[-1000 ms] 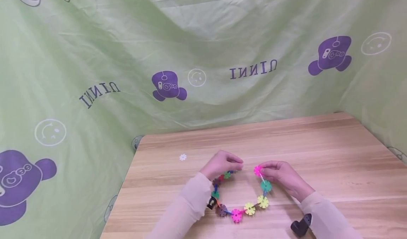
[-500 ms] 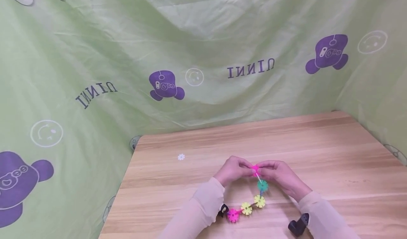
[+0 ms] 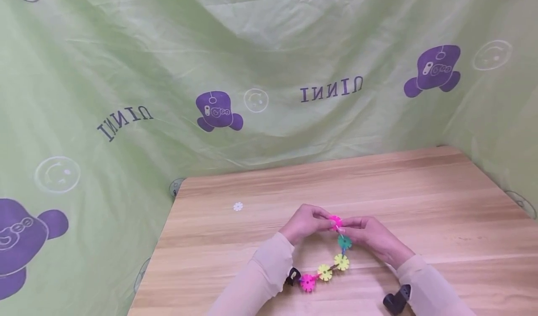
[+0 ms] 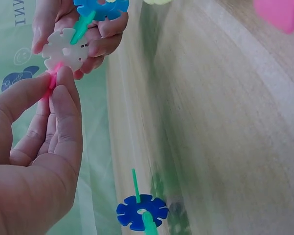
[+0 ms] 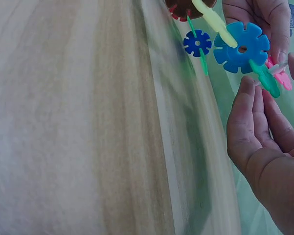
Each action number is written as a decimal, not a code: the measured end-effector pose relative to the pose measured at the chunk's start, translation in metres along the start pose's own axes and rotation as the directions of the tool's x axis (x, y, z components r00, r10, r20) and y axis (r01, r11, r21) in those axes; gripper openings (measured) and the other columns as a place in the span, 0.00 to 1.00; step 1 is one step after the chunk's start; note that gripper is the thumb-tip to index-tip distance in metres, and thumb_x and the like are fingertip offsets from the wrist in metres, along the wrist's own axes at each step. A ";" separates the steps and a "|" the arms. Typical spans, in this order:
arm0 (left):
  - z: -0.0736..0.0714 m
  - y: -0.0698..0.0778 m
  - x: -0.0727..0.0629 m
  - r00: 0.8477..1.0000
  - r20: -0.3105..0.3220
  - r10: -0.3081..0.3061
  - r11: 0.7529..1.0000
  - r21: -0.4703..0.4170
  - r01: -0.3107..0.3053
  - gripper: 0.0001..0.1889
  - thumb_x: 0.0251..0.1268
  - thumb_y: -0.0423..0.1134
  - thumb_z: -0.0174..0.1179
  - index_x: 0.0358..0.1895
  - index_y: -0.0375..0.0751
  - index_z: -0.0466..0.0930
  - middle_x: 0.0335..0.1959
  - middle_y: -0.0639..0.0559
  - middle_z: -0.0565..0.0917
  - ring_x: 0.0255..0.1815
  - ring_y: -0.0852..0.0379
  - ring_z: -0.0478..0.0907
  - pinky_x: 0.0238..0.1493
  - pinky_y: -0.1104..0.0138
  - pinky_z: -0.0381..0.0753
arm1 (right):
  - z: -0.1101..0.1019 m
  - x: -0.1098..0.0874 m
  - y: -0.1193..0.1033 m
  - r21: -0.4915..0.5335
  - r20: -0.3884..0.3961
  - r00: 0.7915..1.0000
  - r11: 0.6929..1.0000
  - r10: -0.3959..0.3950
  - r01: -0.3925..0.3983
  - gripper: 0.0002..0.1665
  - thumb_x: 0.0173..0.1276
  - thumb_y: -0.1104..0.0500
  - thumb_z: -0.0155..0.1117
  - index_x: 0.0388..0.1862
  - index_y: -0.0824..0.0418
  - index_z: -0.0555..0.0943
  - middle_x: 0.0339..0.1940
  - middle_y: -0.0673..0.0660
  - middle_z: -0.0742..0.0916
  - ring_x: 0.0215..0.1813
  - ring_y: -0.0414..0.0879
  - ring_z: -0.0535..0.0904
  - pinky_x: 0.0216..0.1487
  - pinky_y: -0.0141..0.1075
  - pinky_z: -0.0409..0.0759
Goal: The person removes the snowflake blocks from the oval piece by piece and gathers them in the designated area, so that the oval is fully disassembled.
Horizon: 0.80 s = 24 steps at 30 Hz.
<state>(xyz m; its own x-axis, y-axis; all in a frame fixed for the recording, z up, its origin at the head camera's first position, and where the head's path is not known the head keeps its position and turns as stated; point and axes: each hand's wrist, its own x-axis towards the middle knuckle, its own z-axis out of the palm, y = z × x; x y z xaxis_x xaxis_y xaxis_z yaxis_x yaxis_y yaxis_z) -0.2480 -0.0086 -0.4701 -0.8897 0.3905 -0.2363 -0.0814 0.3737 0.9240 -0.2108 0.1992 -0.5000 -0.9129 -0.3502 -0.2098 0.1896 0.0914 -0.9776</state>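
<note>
A chain of coloured, notched snowflake discs hangs between the hands. With thumb and fingers my left hand pinches the pink disc at its end. My right hand holds the white disc slotted beside it, its fingertips at that disc's edge in the right wrist view. From there the chain runs to a green disc, a blue disc, yellow discs and another pink disc. My left forearm hides the chain's other part in the head view; a dark blue disc shows in the left wrist view.
A loose white disc lies on the wooden table, left of the hands. Black wrist cameras sit at both sleeves. A green printed curtain hangs behind and beside the table.
My left hand has moved right to the pink disc and taken hold of it. My right fingers have slid from the pink disc to the white one just below. The left forearm now covers more of the chain.
</note>
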 end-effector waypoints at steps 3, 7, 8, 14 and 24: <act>0.001 -0.001 0.002 1.000 0.009 0.001 0.999 -0.050 -0.001 0.06 0.56 0.35 0.71 0.38 0.43 0.89 0.33 0.52 0.90 0.37 0.60 0.85 0.52 0.64 0.83 | 0.000 0.000 -0.001 -0.004 0.003 1.000 1.000 -0.011 0.011 0.28 0.67 0.56 0.67 0.59 0.73 0.76 0.56 0.66 0.85 0.52 0.45 0.84 0.54 0.31 0.82; 0.001 -0.002 0.003 1.000 0.020 0.010 0.995 -0.104 -0.008 0.07 0.57 0.32 0.70 0.39 0.39 0.88 0.35 0.49 0.90 0.35 0.58 0.86 0.46 0.68 0.86 | 0.001 0.001 -0.001 -0.010 0.003 1.000 1.000 -0.016 0.016 0.27 0.66 0.57 0.68 0.59 0.73 0.77 0.54 0.64 0.86 0.50 0.43 0.84 0.53 0.31 0.82; 0.000 -0.002 0.003 1.000 0.018 0.014 0.994 -0.105 -0.012 0.07 0.57 0.32 0.70 0.40 0.38 0.88 0.35 0.48 0.90 0.35 0.59 0.86 0.46 0.68 0.86 | 0.002 0.001 -0.002 -0.010 0.006 1.000 1.000 -0.019 0.019 0.28 0.66 0.57 0.68 0.59 0.73 0.76 0.54 0.64 0.86 0.51 0.43 0.84 0.53 0.31 0.82; 0.000 -0.004 0.003 1.000 -0.011 0.016 0.991 -0.135 -0.017 0.06 0.57 0.30 0.69 0.39 0.38 0.88 0.34 0.48 0.90 0.34 0.58 0.87 0.46 0.63 0.87 | 0.005 0.003 -0.002 0.011 -0.007 1.000 1.000 -0.014 0.014 0.27 0.66 0.58 0.68 0.58 0.74 0.76 0.54 0.64 0.86 0.50 0.43 0.84 0.52 0.31 0.82; 0.000 -0.005 0.007 0.995 -0.079 -0.059 0.969 -0.245 0.038 0.07 0.56 0.28 0.68 0.39 0.36 0.88 0.34 0.47 0.90 0.34 0.57 0.87 0.48 0.61 0.86 | 0.006 0.007 -0.007 0.029 -0.022 1.000 1.000 -0.007 0.007 0.25 0.68 0.56 0.67 0.56 0.73 0.78 0.48 0.58 0.89 0.46 0.41 0.84 0.51 0.33 0.82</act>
<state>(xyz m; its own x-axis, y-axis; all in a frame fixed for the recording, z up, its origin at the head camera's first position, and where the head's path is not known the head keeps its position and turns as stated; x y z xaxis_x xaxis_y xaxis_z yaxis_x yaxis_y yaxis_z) -0.2535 -0.0079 -0.4762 -0.9160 0.3004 -0.2661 -0.2228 0.1708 0.9598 -0.2162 0.1904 -0.4953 -0.9217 -0.3305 -0.2029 0.1935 0.0614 -0.9792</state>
